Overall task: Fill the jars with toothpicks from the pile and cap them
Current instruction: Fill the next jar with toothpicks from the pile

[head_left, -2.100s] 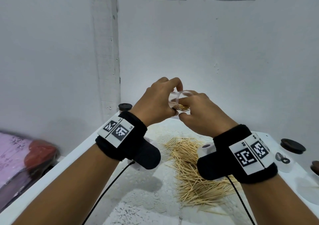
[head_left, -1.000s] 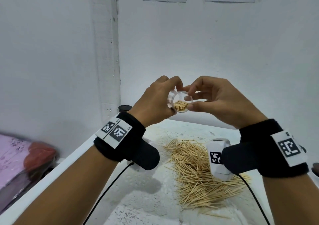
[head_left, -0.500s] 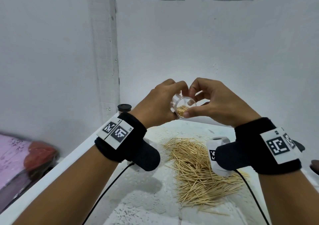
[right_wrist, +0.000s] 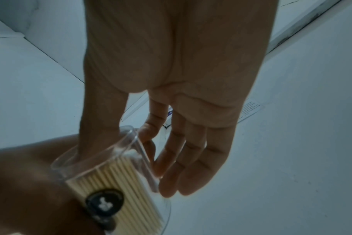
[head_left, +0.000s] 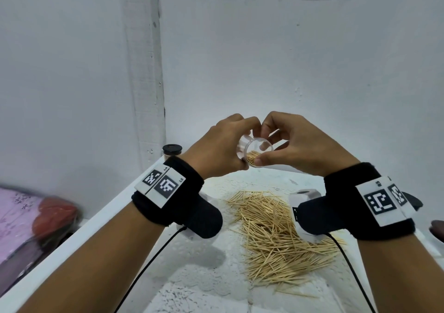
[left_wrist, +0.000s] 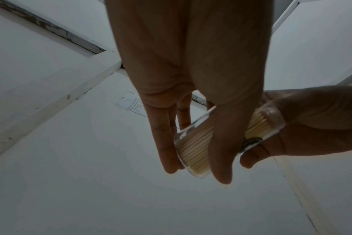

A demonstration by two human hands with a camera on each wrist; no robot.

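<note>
A white table (head_left: 115,207) with a raised rim runs into the wall corner, its top covered in a pale, speckled, lace-textured surface. Spread across the middle sits a loose pile of thin wooden toothpicks (head_left: 276,236). At the far left corner stands a small jar with a black lid (head_left: 172,152).

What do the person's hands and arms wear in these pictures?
The left hand and right hand are bare, without gloves or sleeves. Each wrist carries a wide black band with white square tags printed with black coded patterns. A thin black cable hangs below each band.
</note>
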